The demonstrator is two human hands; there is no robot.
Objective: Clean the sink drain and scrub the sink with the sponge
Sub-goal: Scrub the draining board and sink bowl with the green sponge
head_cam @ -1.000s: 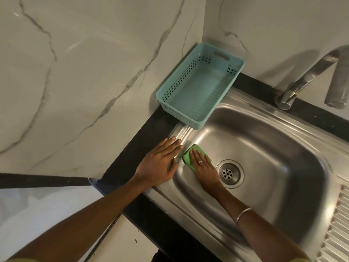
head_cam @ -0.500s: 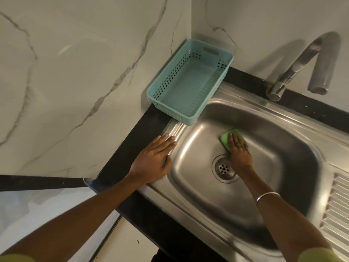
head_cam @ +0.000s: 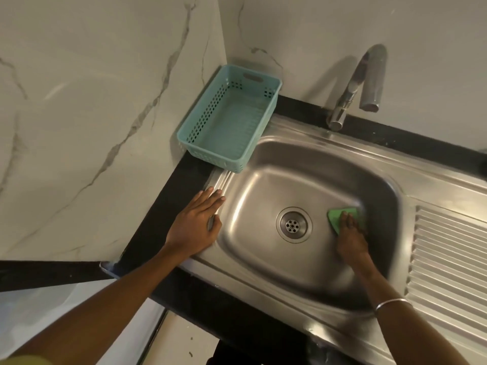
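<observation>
Right hand point(head_cam: 351, 237) presses sponge point(head_cam: 336, 216) inside sink point(head_cam: 263, 248); basket point(head_cam: 189, 133) empty.

left hand point(head_cam: 195, 227) flat, fingers straight | right hand point(head_cam: 351, 239) blurred, seemingly pressing down

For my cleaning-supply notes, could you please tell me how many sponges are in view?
1. The green sponge lies on the sink floor right of the drain, pressed under the right hand. The blue basket holds none.

Thin silver bangle point(head_cam: 391, 303) on rt wrist; yellow-green sleeve point(head_cam: 23, 360).
</observation>
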